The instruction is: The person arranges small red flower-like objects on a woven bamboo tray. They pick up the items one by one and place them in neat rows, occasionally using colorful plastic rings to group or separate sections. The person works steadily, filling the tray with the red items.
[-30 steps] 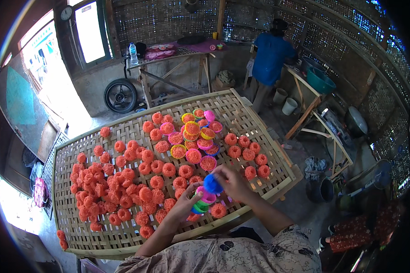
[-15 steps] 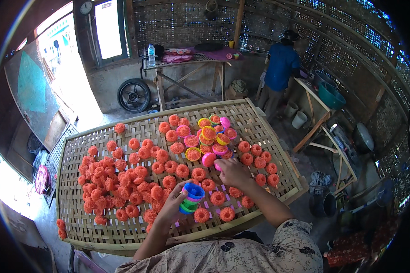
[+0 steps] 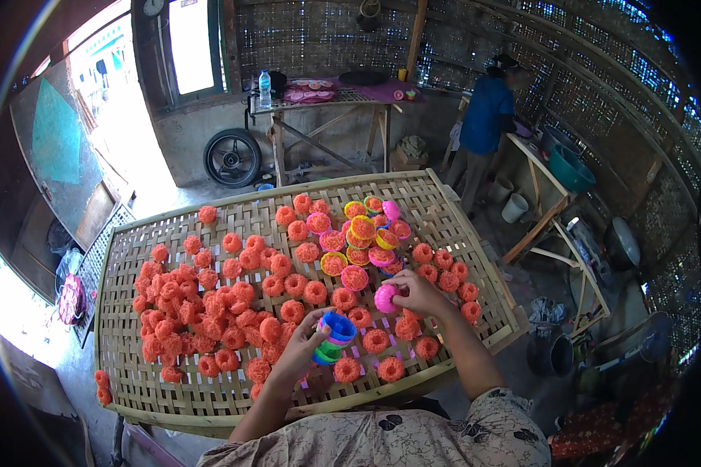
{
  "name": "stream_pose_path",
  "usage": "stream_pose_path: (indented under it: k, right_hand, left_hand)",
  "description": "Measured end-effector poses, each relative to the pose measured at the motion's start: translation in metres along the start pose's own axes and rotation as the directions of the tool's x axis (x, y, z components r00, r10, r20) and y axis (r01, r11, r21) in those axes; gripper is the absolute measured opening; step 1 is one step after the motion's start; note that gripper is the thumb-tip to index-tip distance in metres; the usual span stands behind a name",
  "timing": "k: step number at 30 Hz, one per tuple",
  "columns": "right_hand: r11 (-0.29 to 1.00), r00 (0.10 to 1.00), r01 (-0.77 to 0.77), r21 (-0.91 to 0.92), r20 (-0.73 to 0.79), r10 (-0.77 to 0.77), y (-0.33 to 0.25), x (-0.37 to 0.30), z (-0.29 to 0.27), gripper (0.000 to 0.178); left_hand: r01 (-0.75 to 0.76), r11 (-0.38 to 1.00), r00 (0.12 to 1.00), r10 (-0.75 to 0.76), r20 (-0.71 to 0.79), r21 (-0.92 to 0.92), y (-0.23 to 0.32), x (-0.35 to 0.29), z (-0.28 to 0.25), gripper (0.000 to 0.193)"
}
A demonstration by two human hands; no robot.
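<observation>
In my left hand (image 3: 294,352) is a stack of small plastic mould cups (image 3: 338,328), blue on top with pink and green ones below. The fingers of my right hand (image 3: 420,296) pinch a pink fluted mould cup (image 3: 385,299), its outer side showing; its contents are hidden. Just beyond this hand sits a cluster of pink, yellow and blue cups filled with orange strands, among them a pink filled cup (image 3: 354,278). Loose orange ring-shaped pieces (image 3: 375,339) lie around both hands, with a thick heap (image 3: 187,315) on the left. All rest on a woven bamboo rack (image 3: 132,398).
A person in blue (image 3: 484,117) stands at a side bench with a green basin (image 3: 572,167). Behind the rack are a table with a water bottle (image 3: 265,89) and a wheel (image 3: 232,158) against the wall. Buckets (image 3: 514,207) stand on the floor at right.
My right hand has drawn back from the cluster and raised the pink cup off the rack. The left hand keeps its stack in nearly the same place. The view has shifted slightly.
</observation>
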State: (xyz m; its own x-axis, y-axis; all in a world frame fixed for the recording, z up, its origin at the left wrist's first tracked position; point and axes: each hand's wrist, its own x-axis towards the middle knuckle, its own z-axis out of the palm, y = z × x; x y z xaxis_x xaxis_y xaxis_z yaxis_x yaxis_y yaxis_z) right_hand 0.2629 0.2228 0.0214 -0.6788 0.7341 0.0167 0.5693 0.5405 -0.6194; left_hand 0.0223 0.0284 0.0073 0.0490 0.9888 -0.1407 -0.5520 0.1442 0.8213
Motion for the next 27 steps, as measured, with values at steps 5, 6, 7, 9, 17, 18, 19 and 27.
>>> stream_pose_path:
  k: [5, 6, 7, 9, 17, 18, 19, 27]
  right_hand:
    - [0.997, 1.000, -0.031, 0.074, -0.006, 0.031, 0.005, -0.004, -0.011, 0.043]
    - [0.999, 0.999, -0.032, 0.019, -0.034, 0.033, -0.001, -0.006, -0.015, 0.043]
    - [0.999, 0.997, -0.036, -0.036, -0.063, 0.034, -0.006, -0.008, -0.017, 0.043]
    - [0.962, 0.999, 0.046, 0.268, 0.015, -0.052, -0.012, -0.009, -0.017, 0.048]
    - [0.912, 0.855, 0.379, 0.158, -0.437, -0.280, -0.091, -0.041, 0.019, 0.035]
    - [0.917, 0.858, 0.375, 0.135, -0.426, -0.288, -0.094, -0.047, 0.019, 0.036]
    - [0.922, 0.860, 0.370, 0.113, -0.416, -0.294, -0.097, -0.055, 0.021, 0.037]
    - [0.935, 0.893, 0.351, -0.058, -0.280, -0.353, -0.101, -0.116, 0.007, 0.043]
  left_hand:
    - [0.016, 0.997, 1.000, -0.015, -0.015, 0.076, 0.000, 0.003, 0.008, 0.045]
    - [0.025, 0.997, 1.000, -0.024, -0.016, 0.073, -0.001, 0.003, 0.008, 0.046]
    - [0.035, 0.997, 0.999, -0.034, -0.016, 0.069, -0.002, 0.004, 0.008, 0.046]
    - [0.030, 0.992, 0.999, -0.028, -0.015, 0.124, 0.000, 0.005, 0.012, 0.047]
    - [-0.103, 0.930, 0.994, 0.087, 0.062, 0.352, 0.003, 0.011, 0.031, 0.053]
    - [-0.072, 0.952, 0.997, 0.061, 0.049, 0.297, 0.002, 0.012, 0.032, 0.052]
    - [-0.041, 0.969, 0.999, 0.032, 0.038, 0.242, 0.001, 0.012, 0.034, 0.052]
    - [0.001, 0.998, 0.986, -0.012, 0.167, 0.066, -0.017, 0.024, 0.049, 0.053]
